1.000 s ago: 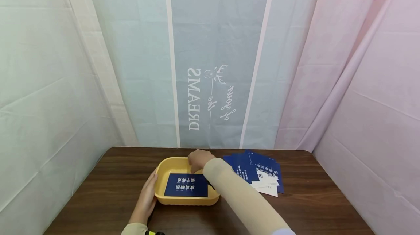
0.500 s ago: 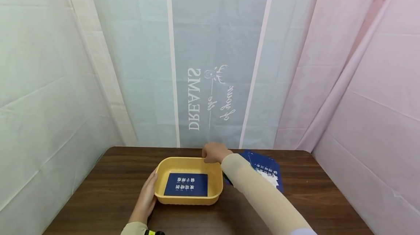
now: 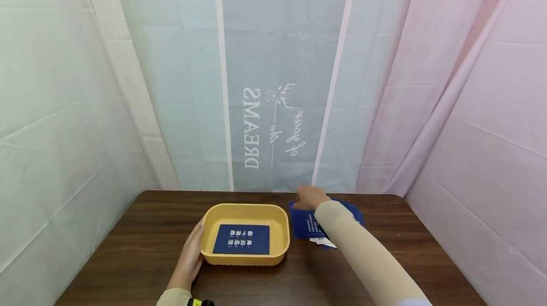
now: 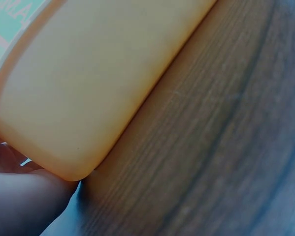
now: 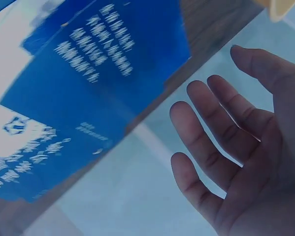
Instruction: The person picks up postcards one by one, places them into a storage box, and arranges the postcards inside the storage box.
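My left hand (image 3: 190, 256) rests along the outside of the left end of a yellow plastic tray (image 3: 243, 260), its fingers fairly straight against the wall. The left wrist view shows part of that hand at the tray's lower corner. Inside the tray lies a dark blue card (image 3: 241, 239) with white printed characters. My right hand (image 5: 250, 132) is over a spread of blue and white cards (image 5: 108, 59) to the tray's right. Its fingers are relaxed and apart, with nothing between them. In the head view my right forearm hides some of these cards.
A dark wooden table (image 3: 162, 230) carries the tray and the cards. Behind it hangs a blue-grey curtain (image 3: 282, 59) with white lettering. Pale cloth walls rise at left and right. In the right wrist view, a yellow edge shows at the top right.
My right hand has moved right, from over the tray across its right rim to the loose cards. The left hand, the tray and the card in it stay put.
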`<state>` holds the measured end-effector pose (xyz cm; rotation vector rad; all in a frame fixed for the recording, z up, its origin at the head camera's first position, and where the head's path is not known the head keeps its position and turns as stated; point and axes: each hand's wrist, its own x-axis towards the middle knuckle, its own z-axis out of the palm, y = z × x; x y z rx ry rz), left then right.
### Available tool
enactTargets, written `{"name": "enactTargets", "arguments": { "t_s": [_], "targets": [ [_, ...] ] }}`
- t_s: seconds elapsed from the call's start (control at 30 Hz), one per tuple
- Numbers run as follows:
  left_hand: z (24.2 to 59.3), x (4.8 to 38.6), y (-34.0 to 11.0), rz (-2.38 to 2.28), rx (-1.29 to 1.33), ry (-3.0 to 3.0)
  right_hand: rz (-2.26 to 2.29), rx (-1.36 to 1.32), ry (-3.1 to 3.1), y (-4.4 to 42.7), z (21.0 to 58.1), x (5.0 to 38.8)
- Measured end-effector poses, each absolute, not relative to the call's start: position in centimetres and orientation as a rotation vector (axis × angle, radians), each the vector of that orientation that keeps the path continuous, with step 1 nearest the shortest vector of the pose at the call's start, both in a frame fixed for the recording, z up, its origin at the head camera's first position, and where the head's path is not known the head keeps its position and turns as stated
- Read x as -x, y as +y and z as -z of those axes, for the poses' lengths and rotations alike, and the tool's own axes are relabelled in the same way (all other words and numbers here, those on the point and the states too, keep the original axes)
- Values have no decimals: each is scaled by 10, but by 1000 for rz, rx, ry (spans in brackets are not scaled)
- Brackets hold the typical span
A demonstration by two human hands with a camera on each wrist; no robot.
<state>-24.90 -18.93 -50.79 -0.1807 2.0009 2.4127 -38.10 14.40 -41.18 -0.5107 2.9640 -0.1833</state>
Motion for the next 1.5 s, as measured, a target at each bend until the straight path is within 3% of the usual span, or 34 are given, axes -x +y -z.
{"name": "enactTargets", "arguments": {
  "t_s": [0.57, 0.93, 1.5],
  "targets": [
    [509, 250, -191, -2438, 148, 1987, 384, 194, 2928, 211, 441, 382],
    [508, 249, -190, -2438, 170, 1980, 359, -49, 2893, 217, 443, 378],
    [508, 250, -190, -2427, 167, 1986, 372, -174, 2828, 221, 462, 380]
  ]
}}
